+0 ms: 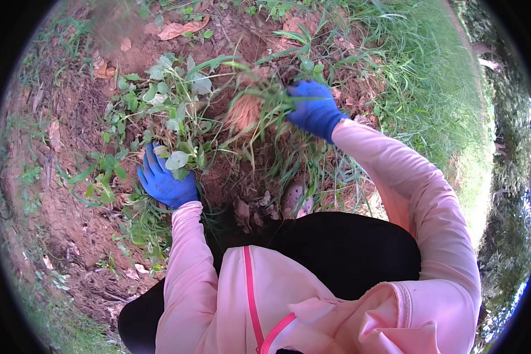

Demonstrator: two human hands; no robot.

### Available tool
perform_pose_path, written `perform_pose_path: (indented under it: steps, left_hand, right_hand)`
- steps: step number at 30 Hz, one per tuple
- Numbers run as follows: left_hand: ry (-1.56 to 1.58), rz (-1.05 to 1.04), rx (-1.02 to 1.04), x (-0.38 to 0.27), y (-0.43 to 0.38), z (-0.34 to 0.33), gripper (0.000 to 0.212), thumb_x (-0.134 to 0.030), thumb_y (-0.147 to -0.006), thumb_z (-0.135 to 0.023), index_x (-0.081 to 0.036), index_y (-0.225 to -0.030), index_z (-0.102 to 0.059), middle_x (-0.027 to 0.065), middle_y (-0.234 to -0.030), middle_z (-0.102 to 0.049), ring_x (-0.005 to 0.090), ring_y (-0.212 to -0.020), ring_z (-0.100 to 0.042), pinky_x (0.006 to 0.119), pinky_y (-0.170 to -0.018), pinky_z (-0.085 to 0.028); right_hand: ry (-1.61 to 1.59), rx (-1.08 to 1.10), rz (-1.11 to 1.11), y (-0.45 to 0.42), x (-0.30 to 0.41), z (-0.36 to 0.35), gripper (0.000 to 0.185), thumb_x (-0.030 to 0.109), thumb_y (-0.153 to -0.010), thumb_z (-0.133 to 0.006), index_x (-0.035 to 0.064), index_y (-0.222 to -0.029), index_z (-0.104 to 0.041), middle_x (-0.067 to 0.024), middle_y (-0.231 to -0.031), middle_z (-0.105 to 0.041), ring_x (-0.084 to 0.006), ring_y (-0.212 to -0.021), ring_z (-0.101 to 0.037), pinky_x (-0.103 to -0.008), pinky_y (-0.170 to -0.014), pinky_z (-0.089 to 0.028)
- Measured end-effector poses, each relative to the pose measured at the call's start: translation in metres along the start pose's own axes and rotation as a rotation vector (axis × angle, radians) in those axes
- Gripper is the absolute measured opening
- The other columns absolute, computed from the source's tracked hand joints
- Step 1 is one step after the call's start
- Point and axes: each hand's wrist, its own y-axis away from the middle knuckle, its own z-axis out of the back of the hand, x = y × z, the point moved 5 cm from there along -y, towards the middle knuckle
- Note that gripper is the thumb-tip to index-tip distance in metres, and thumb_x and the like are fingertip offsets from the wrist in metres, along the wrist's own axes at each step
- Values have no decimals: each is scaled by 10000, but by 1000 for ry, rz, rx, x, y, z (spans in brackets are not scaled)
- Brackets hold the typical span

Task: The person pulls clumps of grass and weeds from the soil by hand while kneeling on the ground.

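Observation:
My right hand [312, 108], in a blue knitted glove, is closed around a clump of grass [270, 104]. Pale reddish roots [246, 113] stick out of the clump to the left, blurred by motion. My left hand [166, 177], gloved in blue too, lies low on the ground with its fingers spread. Its thumb side is hidden beneath a broad-leaved weed [177, 119] whose grey-green leaves spread above the fingers. Between the hands is a patch of brown soil [221, 177].
Below my right hand, a light shoe with holes [297, 201] shows in front of my dark-clad knee [349, 252]. Dry leaves [183, 28] lie on the reddish soil. Tall grass [429, 88] grows on the right, with trees [511, 177] beyond. More weeds [146, 225] stand beside my left wrist.

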Motion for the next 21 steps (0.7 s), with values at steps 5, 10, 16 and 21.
perform_pose_path:
  steps: [5, 10, 16, 21]
  left_hand:
    - [12, 10, 43, -13, -6, 4, 518, -347, -759, -627, -16, -1147, -538, 102, -1214, -557, 316, -1067, -531, 441, -964, -375]
    - [-51, 31, 54, -10, -4, 1, 543, -381, -772, -597, -30, -1181, -533, 70, -1255, -537, 294, -1101, -521, 435, -956, -382]
    - [-58, -8, 54, -17, -1, -6, 547, -405, -775, -613, -19, -1159, -549, 84, -1244, -557, 314, -1070, -537, 434, -953, -385]
    - [-133, -28, 45, -7, 1, -4, 555, -389, -776, -632, -18, -1181, -546, 121, -1201, -581, 320, -1056, -548, 432, -945, -397]
  right_hand:
    - [-598, -110, -566, -59, -124, -48, 432, 335, -719, -653, 70, -1059, -630, -216, -958, -650, -350, -931, -624, -395, -837, -482]
    - [-1058, -399, -751, -52, -110, -71, 376, 286, -834, -607, 24, -1104, -586, -95, -949, -652, -240, -846, -634, -366, -749, -512]
    - [-1580, -146, -195, -18, -25, -68, 337, 316, -873, -553, 71, -1103, -576, -112, -931, -654, -230, -827, -643, -350, -683, -530]
    - [-301, 0, -159, -16, -21, 0, 407, 246, -783, -616, 68, -1131, -502, -173, -993, -606, -316, -875, -617, -405, -747, -497]
